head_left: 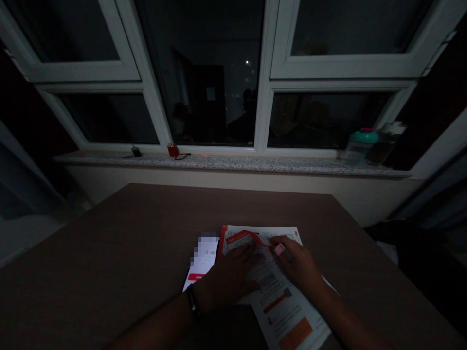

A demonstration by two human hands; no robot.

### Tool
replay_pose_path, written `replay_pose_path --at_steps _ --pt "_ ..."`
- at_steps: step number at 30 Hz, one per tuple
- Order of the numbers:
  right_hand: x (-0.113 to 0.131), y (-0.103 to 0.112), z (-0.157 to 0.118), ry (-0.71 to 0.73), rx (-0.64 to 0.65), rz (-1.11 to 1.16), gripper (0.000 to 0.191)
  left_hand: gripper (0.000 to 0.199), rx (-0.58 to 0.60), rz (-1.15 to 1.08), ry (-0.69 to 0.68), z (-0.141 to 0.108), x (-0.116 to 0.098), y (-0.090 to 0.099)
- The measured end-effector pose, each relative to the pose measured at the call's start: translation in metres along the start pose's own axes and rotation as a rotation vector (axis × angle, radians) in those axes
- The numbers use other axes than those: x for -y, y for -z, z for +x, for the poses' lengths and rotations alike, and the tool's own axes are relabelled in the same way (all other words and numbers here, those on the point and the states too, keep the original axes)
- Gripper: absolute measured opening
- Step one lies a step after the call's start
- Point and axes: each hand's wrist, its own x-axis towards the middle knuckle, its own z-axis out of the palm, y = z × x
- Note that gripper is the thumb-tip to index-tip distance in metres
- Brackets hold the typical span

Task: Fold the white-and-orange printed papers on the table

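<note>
My left hand point(230, 278) lies flat on a printed orange-and-white paper leaflet point(280, 311), and a black wristband point(193, 301) circles that wrist. My right hand point(297, 263) pinches a small pink marker point(279, 249) just above the sheet. A red-edged folded flap of paper point(242, 237) rises near the top of the leaflet, between my two hands. To the left of the leaflet lies a lit smartphone point(202, 262), its screen showing a timer-like 0:40 and a red button. My left hand touches the phone's lower right edge or sits very close to it.
The leaflet and phone lie on a brown wooden table point(146, 228). Beyond it is a speckled stone windowsill point(233, 163) holding a small red cup point(172, 150), a dark small object point(136, 151), and a green-lidded bottle point(359, 147) at the right. Dark window panes stand behind.
</note>
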Motion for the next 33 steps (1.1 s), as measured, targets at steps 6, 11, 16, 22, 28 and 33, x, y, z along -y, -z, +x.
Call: replay_pose_path --at_steps 6,11,16,22,28,33 --pt "-0.001 -0.001 0.003 -0.003 0.131 -0.013 0.024 0.06 -0.036 0.013 -0.026 0.002 -0.006 0.007" --pt "0.003 0.002 0.004 0.01 0.223 -0.066 0.029 0.028 -0.01 0.051 -0.049 0.003 -0.008 0.014" --pt "0.005 0.003 0.003 0.047 0.209 -0.163 0.028 0.036 -0.009 0.014 -0.053 0.001 -0.009 0.017" --pt "0.014 0.009 0.003 0.065 0.103 -0.196 0.026 0.055 -0.019 -0.069 -0.067 -0.001 -0.009 0.016" --pt "0.013 0.011 0.002 0.083 0.089 -0.142 0.028 0.072 -0.003 -0.057 -0.102 -0.004 -0.003 0.007" --pt "0.014 0.01 0.002 0.082 0.097 -0.146 0.032 0.067 0.002 -0.02 -0.084 -0.003 -0.001 0.002"
